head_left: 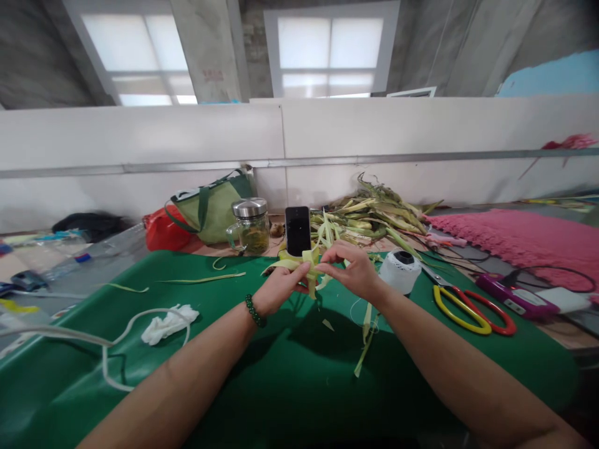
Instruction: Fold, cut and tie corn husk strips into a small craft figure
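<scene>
Pale green leaf strips (311, 257), folded across one another, are held up over the green mat (290, 386). My left hand (286, 280) is closed on the strips, thumb on top, with a dark green bead bracelet at the wrist. From the other side, my right hand (349, 268) pinches the same bundle between thumb and fingertips. Strip ends stick out left and hang below the fingers. How the strips cross is partly hidden by the fingers. Just behind my hands stands a dark-screened phone (298, 229). A white thread spool (400, 270) is beside my right wrist.
Scissors (468, 305) with yellow and red handles lie at the right, near a purple power strip (517, 296). A glass mug (251, 226), a green bag (215, 209) and a heap of leaves (379, 209) line the back. White cable (105, 343) and crumpled tissue (169, 324) lie left.
</scene>
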A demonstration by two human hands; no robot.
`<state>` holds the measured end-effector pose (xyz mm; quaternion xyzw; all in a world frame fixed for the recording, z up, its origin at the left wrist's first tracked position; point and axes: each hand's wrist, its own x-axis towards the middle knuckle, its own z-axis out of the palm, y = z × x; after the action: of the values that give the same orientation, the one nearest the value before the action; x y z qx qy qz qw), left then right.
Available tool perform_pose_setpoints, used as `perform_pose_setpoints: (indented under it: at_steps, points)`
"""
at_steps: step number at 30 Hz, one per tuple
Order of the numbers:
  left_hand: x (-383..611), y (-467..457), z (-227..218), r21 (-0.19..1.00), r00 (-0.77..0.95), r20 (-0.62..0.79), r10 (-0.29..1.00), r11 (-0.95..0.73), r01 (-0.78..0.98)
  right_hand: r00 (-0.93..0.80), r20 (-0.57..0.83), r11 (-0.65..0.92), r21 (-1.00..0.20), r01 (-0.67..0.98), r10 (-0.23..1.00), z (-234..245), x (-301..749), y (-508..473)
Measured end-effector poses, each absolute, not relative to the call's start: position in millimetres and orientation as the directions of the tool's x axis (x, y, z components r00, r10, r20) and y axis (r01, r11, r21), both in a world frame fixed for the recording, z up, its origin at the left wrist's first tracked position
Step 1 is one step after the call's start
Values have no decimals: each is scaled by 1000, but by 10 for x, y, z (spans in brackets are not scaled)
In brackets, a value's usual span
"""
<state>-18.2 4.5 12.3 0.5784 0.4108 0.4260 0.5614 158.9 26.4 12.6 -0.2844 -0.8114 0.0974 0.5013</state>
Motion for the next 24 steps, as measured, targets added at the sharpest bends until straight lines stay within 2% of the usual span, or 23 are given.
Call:
perform_pose_setpoints:
  at_steps: [3, 5, 8, 10, 15, 20, 22, 24]
  points:
    - [-178, 56, 115, 1000, 256, -3, 967, 2, 5, -423, 761, 849, -312, 426, 492, 100, 1555, 216]
    - [-184, 52, 120, 999, 282, -8, 959, 23, -50, -491, 709, 846, -300, 441, 507, 83, 1537, 205]
    - [-195, 43, 127, 981, 365, 33, 930, 40, -191, -493, 646, 809, -403, 429, 583, 72, 1533, 224]
    - [-195, 45, 119, 974, 377, 41, 925, 47, -221, -477, 623, 784, -468, 408, 620, 72, 1538, 242]
    - [-159, 66, 86, 994, 263, -16, 965, 43, -99, -478, 602, 768, -513, 383, 640, 83, 1541, 236]
    - [-141, 78, 87, 999, 251, 0, 968, 12, -46, -453, 621, 768, -515, 380, 640, 98, 1538, 219]
    - [-150, 88, 84, 999, 244, 11, 970, -2, -38, -402, 619, 738, -559, 378, 675, 98, 1531, 215]
    - [-165, 105, 79, 999, 217, 32, 976, -22, -47, -333, 573, 662, -671, 334, 749, 99, 1523, 209]
